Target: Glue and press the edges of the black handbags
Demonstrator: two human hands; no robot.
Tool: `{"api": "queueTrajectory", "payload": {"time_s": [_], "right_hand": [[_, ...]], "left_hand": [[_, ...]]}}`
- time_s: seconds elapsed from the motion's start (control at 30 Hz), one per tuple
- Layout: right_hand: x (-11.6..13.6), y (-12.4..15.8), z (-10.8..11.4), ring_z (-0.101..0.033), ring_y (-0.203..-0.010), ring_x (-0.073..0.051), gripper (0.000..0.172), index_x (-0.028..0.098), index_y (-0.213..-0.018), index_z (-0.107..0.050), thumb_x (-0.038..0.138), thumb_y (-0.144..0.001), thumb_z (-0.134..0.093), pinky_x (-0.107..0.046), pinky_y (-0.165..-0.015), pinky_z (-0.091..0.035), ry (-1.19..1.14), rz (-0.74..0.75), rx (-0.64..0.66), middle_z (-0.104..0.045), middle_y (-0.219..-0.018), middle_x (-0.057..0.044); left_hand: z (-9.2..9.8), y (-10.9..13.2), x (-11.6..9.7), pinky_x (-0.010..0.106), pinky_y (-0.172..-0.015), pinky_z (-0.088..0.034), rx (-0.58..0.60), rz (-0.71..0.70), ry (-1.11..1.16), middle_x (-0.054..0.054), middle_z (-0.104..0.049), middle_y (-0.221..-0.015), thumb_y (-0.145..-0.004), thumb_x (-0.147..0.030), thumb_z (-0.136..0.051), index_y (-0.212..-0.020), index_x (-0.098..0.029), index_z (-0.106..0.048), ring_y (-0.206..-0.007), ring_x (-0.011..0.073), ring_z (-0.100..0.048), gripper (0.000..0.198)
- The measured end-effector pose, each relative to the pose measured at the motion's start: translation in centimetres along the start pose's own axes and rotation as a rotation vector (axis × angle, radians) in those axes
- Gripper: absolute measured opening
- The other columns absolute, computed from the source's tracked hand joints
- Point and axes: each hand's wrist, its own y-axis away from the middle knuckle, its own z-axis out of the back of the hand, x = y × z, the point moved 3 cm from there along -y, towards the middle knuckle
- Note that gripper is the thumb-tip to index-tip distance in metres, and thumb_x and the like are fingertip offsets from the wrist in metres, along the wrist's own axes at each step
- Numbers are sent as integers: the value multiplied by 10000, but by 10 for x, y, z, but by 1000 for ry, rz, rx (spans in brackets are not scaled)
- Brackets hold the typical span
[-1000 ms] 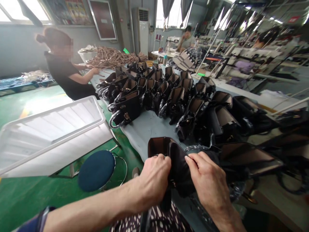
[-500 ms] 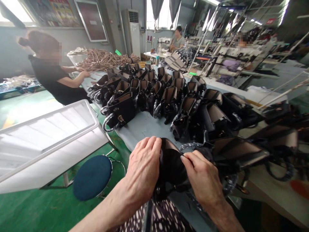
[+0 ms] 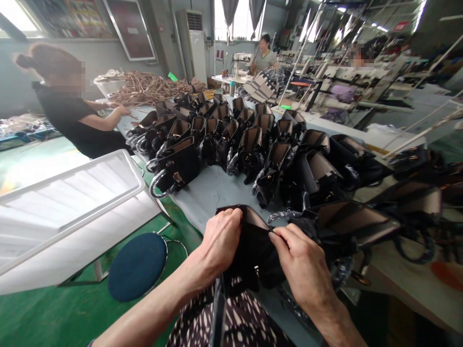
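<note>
A black handbag with a beige lining is held upright at the near edge of the table, close to my body. My left hand is closed over its left upper edge, fingers curled over the rim. My right hand pinches the right side of the same rim between thumb and fingers. The bag's mouth gapes a little between my hands, and small metal fittings show low on its front. A strap in clear wrap hangs down at the left. Another black bag lies open just right of my right hand.
Several black handbags with plastic-wrapped handles crowd the blue-grey table. A white tray-topped stand and a blue round stool are at left. A co-worker in black handles brown strips.
My left hand has turned, its fingers now curled tighter on the rim. More of the bag's front and its metal fittings now show. My right hand stays nearly in place.
</note>
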Motion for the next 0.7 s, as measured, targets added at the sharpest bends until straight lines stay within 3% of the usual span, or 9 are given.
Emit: {"api": "queueTrajectory", "payload": {"time_s": [0.17,0.3,0.4,0.47,0.57,0.63,0.7], "right_hand": [[-3,-2,1,-544,-649,-162,246,189,-738,-605,254,-915,-448,-278,-645,-376,-14,-6,9,-570,-721,-26],[-5,-3,1,-545,-646,-154,220,188,-744,-608,251,-907,-474,-274,-629,-365,-24,-17,18,-571,-730,-18],[-6,-2,0,-540,-649,-152,198,188,-756,-608,243,-902,-487,-274,-627,-362,-37,-32,28,-567,-740,-15],[-7,-2,-1,-538,-654,-153,193,188,-759,-608,236,-901,-487,-275,-635,-363,-51,-31,31,-565,-743,-16],[-9,-1,-2,-537,-664,-158,196,188,-759,-609,230,-902,-482,-280,-643,-361,-63,-25,25,-563,-744,-19],[-10,0,-3,-539,-669,-160,195,189,-759,-609,234,-900,-482,-281,-644,-359,-77,-36,29,-565,-751,-22],[-11,-1,-4,-540,-672,-161,194,190,-754,-606,239,-896,-483,-281,-647,-360,-105,-57,40,-568,-760,-24]], "left_hand": [[-4,-4,3,269,-595,-408,-75,129,-229,44,-587,-886,-818,-107,-393,-940,-193,-510,-720,179,-615,190],[0,-5,0,252,-636,-415,-62,-32,-134,15,-584,-949,-862,-264,-484,-965,-228,-532,-791,163,-597,119],[4,-5,-2,281,-692,-432,-128,-118,-116,22,-603,-886,-893,-352,-461,-938,-217,-579,-836,186,-562,185],[4,-6,-2,320,-764,-432,-220,-141,-118,39,-614,-920,-895,-354,-459,-885,-214,-623,-903,210,-528,216],[1,-11,1,382,-903,-396,-355,-171,-83,55,-572,-1158,-858,-307,-534,-800,-210,-666,-1084,254,-450,174],[-2,-19,3,406,-975,-358,-375,-214,-59,64,-520,-1266,-840,-273,-561,-762,-190,-671,-1169,273,-402,158],[-4,-28,6,396,-1002,-347,-318,-283,-43,81,-523,-1275,-840,-247,-554,-753,-168,-663,-1182,268,-412,160]]}}
